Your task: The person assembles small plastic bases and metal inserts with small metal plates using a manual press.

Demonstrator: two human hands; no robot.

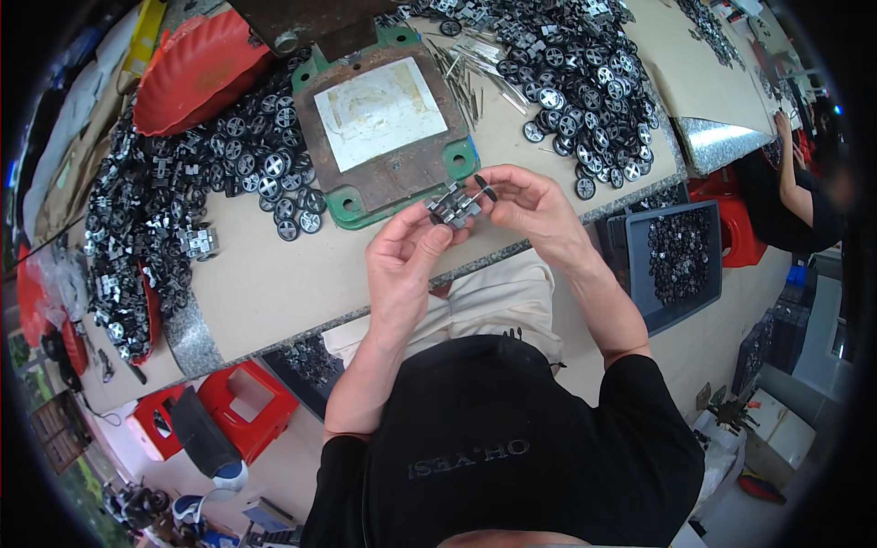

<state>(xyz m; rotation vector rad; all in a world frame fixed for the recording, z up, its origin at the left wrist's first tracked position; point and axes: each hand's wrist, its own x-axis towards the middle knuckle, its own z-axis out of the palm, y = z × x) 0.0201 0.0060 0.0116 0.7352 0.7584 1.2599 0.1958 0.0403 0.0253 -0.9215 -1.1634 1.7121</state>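
From my remote seat I look down on the broad beige work surface (274,283), its far stretches heaped with small black plastic wheels with silver hubs (585,82) on the right and more of the same (183,183) on the left. At the centre sits a rusty brown metal plate on a green base (384,128), just beside a bundle of thin metal pins (466,73). A red plastic tray (196,68) lies at upper left, a grey bin of parts (681,256) at lower right. Above the near edge, my left hand (406,260) and right hand (530,205) meet, the fingers of both closed on a small grey and black wheeled axle assembly (457,205).
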